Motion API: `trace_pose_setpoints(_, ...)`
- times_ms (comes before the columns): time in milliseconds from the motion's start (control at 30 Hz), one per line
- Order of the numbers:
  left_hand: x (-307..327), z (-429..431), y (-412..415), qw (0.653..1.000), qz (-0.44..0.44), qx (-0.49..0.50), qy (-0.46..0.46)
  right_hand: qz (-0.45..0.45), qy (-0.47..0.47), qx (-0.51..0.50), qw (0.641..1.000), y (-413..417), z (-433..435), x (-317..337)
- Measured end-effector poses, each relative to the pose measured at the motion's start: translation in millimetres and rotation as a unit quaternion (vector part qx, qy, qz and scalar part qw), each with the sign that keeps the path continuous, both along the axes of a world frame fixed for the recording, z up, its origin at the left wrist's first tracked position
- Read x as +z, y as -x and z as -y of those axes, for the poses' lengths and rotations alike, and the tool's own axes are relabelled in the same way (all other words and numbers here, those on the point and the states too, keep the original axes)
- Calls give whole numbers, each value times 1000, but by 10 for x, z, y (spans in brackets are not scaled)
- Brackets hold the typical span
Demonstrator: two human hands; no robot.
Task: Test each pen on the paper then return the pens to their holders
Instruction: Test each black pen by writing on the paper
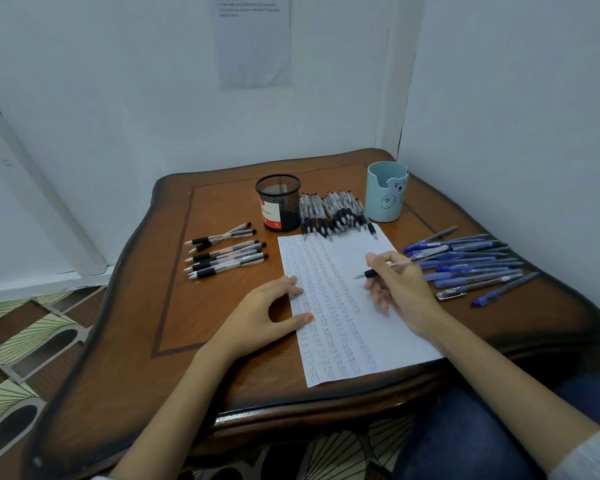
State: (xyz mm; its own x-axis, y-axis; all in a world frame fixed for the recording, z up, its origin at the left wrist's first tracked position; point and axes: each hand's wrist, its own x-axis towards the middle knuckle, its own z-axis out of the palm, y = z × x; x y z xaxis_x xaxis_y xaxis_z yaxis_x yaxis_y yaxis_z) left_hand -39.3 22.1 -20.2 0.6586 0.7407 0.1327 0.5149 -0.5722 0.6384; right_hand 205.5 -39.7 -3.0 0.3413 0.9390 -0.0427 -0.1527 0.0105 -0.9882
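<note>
Table [194, 306]: brown wood, tucked into a corner, and everything for the job sits on it.
Paper [343, 348]: lies in front of us, long side running away from us, and it's packed with columns of little scribbles. So we reckon we're mid-testing, nowhere near the put-away part.
Blue pens [471, 268]: a loose fan on the right of the sheet, lying flat and mostly side to side.
Black pens [333, 213]: the big heap sits at the top edge of the sheet, between the two holders. A smaller bunch [226, 254] lies off to the left.
Left hand [264, 313]: flat on the sheet's left edge, fingers relaxed and spread, thumb out, pinning the sheet down and gripping nothing.
Right hand [399, 289]: over the right half of the sheet, thumb and first fingers pinched around a pen, the other fingers loosely curled under.
Bear cup [387, 192]: pale blue, upright at the back right, with no pens sticking out.
Mesh holder [279, 202]: black, upright at the back middle, nothing poking out either.
Pen [371, 273]: clear barrel, black grip. Its long axis runs roughly left-right, with the tip pointing left and a bit down at the sheet and the back end angled up toward the blue fan. We can't tell if the tip is touching.
Next move, our guess: drop the tip onto a free spot, scribble, then park it with the black ones.
</note>
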Motion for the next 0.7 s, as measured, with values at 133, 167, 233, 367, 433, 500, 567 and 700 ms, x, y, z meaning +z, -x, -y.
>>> trace_pose_setpoints(133, 4, 5, -7, 1000, 3, 5, -3, 47, 7, -1, 999, 83, 46, -30)
trace_pose_setpoints(167, 1, 3, -7, 1000, 2, 7, -3, 72, 13, -12, 997, 105, 54, -39)
trace_pose_setpoints(233, -5, 2, -7, 1000, 0, 9, -2, 127, 6, -23, 992, 134, 63, -72)
trace_pose_setpoints(367, -20, -1, -6, 1000, 1, 13, 1, 194, -21, -32, 980, 118, 58, -152)
trace_pose_setpoints(433, -24, 0, -9, 1000, 1, 14, 3, 210, -25, -30, 977, 122, 59, -155)
trace_pose_setpoints(500, -26, 4, -12, 1000, 2, 15, 2, 205, -24, -29, 978, 130, 65, -149)
trace_pose_setpoints(567, -27, 3, -14, 1000, 1, 15, 3, 194, -27, -33, 980, 125, 62, -147)
trace_pose_setpoints(700, -26, 4, -9, 1000, 0, 16, 2, 193, -30, -26, 980, 137, 60, -149)
